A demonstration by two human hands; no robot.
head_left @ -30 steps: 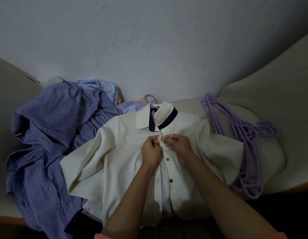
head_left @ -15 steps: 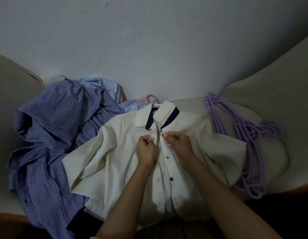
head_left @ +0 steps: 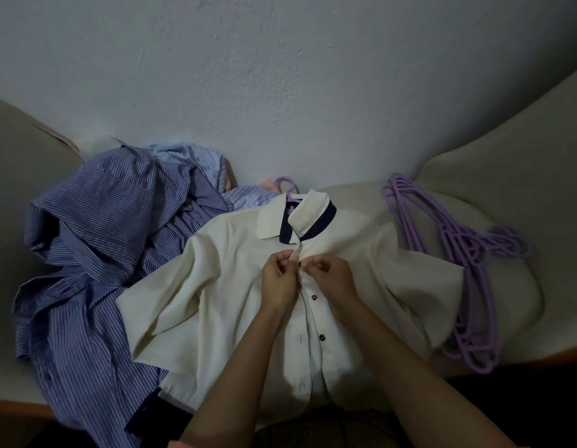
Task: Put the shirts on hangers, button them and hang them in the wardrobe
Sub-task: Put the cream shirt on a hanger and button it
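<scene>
Most of the purple hanger [head_left: 288,189] is hidden inside the cream shirt [head_left: 216,286]; only its hook is seen. The striped shirt [head_left: 87,253] is partly covered by it.

One cream shirt [head_left: 216,295] with a dark collar band lies flat, with one purple hanger hook [head_left: 285,185] showing at its collar. Two dark buttons [head_left: 314,297] are visible on its front. Beside it are a heap of blue striped shirts [head_left: 96,253] and a stack of purple hangers [head_left: 468,270]; neither can be counted exactly.

dim, cool, even light, soft shadows, strong wide-angle bending at edges.
</scene>
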